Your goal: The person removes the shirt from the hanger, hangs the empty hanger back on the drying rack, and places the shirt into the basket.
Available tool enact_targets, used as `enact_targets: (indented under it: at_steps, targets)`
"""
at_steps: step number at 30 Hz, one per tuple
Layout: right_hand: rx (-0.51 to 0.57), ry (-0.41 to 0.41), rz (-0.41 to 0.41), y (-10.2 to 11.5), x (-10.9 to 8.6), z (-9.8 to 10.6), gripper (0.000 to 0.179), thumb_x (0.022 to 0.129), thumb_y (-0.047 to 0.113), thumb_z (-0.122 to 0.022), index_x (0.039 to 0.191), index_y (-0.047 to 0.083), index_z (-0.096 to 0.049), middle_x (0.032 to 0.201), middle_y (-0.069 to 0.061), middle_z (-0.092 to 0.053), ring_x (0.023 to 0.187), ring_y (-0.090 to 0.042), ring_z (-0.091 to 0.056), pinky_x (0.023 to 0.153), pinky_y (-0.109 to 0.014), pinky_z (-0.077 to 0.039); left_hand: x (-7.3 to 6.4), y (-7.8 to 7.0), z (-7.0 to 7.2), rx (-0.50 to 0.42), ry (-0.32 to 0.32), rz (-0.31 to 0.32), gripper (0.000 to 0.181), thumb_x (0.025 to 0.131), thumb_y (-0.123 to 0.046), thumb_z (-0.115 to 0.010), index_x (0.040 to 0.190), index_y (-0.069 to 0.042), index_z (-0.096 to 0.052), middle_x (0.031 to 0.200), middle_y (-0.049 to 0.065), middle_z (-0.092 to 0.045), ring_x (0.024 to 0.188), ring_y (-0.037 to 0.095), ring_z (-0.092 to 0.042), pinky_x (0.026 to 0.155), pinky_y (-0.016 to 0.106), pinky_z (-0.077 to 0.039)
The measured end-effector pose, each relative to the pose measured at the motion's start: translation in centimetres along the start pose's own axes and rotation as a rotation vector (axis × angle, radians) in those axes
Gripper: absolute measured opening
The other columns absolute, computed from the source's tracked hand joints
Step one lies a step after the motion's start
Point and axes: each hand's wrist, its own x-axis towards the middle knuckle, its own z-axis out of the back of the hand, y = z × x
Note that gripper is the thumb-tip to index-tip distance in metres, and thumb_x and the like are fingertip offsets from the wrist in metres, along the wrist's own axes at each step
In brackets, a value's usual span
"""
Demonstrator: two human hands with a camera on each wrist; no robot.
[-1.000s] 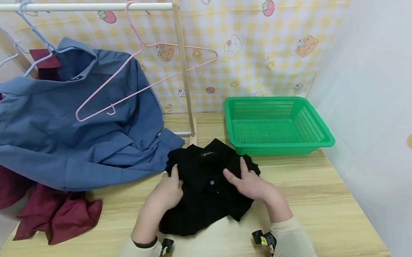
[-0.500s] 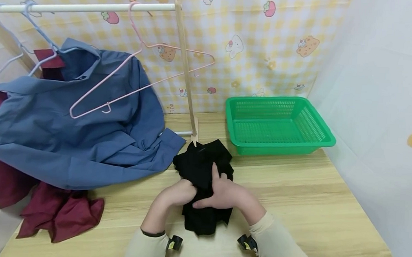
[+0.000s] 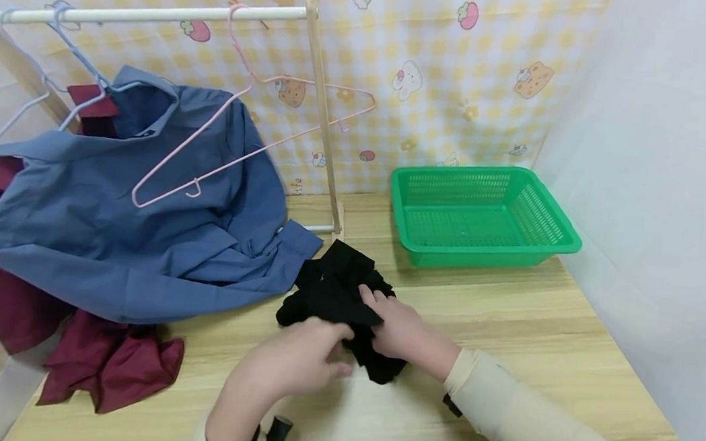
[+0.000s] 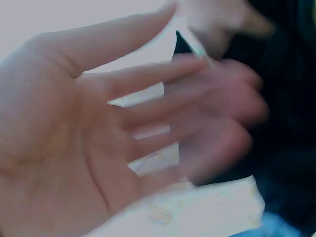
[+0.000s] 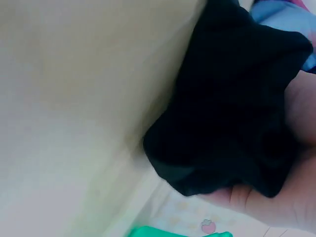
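Observation:
A black shirt [image 3: 327, 296] lies bunched on the table, close to the foot of the clothes rack. My right hand [image 3: 400, 326] holds its right side, and a fold of cloth covers part of that hand. In the right wrist view the shirt [image 5: 227, 108] sits between the thumb and fingers, some of which the cloth hides. My left hand [image 3: 302, 356] is at the shirt's near left edge, blurred by motion. Its palm and loosely bent fingers show in the left wrist view, and the left hand [image 4: 128, 123] holds nothing there.
A green basket [image 3: 484, 253] stands at the back right of the wooden table [image 3: 516, 325]. On the left, a rack [image 3: 159, 14] carries a blue shirt [image 3: 121, 233], maroon clothing [image 3: 119, 375] and a bare pink hanger [image 3: 194, 136]. A patterned curtain [image 3: 444, 118] hangs behind.
The shirt, spread wider a second ago, has been folded into a narrower bundle. My right hand has gone from resting on it to gripping it; my left hand has drawn back toward me.

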Motion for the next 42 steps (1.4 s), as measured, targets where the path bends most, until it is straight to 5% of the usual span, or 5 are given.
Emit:
enact_targets:
  at_steps: [4,10,19,28,42]
  targets:
    - [-0.156,0.104,0.061,-1.1,0.6,0.6,0.056,0.088,0.013,-0.080,0.136,-0.010,-0.063,0.141,-0.026,-0.066,0.126,-0.038,-0.068,0.106,-0.045,-0.058,0.5,0.7,-0.5,0.369,-0.199,-0.092,0.093,0.080,-0.036,-0.094,0.159,-0.017,-0.048,0.160,0.011,-0.048,0.145,0.029,-0.051,0.108,0.061,-0.050]
    - [-0.137,0.218,0.137,-2.7,1.3,1.3,0.050,0.092,0.011,-0.077,0.134,-0.011,-0.059,0.135,-0.031,-0.066,0.126,-0.041,-0.066,0.111,-0.048,-0.054,4.3,4.5,-3.0,0.684,-0.137,-0.069,0.156,0.057,-0.076,-0.093,0.173,-0.017,-0.009,0.182,0.010,-0.003,0.169,0.029,-0.006,0.123,0.076,-0.026]
    - [-0.110,0.157,0.262,-4.5,0.8,1.4,0.046,0.091,0.005,-0.073,0.133,-0.002,-0.056,0.132,-0.019,-0.065,0.124,-0.035,-0.064,0.101,-0.056,-0.057,7.9,7.3,-1.8,0.457,0.067,0.110,0.144,0.062,-0.071,-0.095,0.172,-0.021,-0.017,0.172,0.013,-0.037,0.159,0.039,-0.037,0.118,0.071,-0.039]
    - [0.064,-0.041,0.149,-4.5,-0.9,-0.1,0.114,0.082,0.005,-0.083,0.167,-0.002,-0.007,0.094,-0.012,-0.067,0.076,-0.021,-0.065,0.078,-0.042,-0.061,8.4,6.4,-2.0,0.450,0.025,0.109,0.077,0.083,-0.044,-0.090,0.147,-0.011,-0.062,0.136,0.015,-0.068,0.121,0.035,-0.067,0.092,0.050,-0.062]
    - [-0.127,0.142,-0.001,-2.7,-2.2,-0.2,0.130,0.072,0.103,-0.052,0.171,0.023,-0.024,0.157,-0.028,-0.044,0.157,-0.050,-0.033,0.117,-0.076,-0.034,8.6,4.9,-2.7,0.343,-0.022,0.198,0.049,0.090,-0.021,-0.083,0.134,-0.007,-0.068,0.125,0.019,-0.073,0.114,0.042,-0.071,0.095,0.051,-0.061]
